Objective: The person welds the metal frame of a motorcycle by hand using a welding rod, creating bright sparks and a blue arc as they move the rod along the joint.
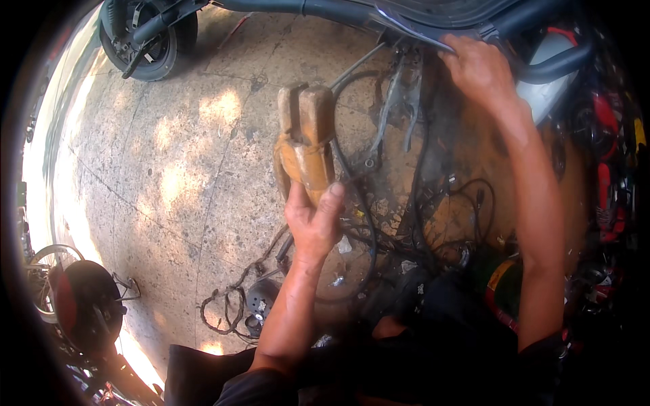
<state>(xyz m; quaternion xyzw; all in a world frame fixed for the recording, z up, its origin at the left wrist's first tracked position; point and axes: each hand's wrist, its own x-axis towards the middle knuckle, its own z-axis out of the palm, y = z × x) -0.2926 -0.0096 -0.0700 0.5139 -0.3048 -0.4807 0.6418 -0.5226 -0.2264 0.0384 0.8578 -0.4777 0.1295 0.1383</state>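
My left hand (313, 220) is closed around the lower end of a worn wooden block (305, 159). Two blunt prongs stand up from this block, and a tan wrap binds its middle. Up at the right, my right hand (479, 71) pinches the end of a thin pale strip (413, 34), which lies along the underside of a dark tubular frame (325, 9). The fingertips are partly hidden, and I cannot make out the strip's material. Below the frame, between my hands, stands a grey forked metal part (404, 95).
Black cables (369, 233) tangle across the stained concrete floor (169, 149). A black wheel (152, 44) is at the upper left. At the lower left sits a dark rounded object (88, 308) beside a spoked wheel (57, 260). Red parts (604, 183) crowd the right edge.
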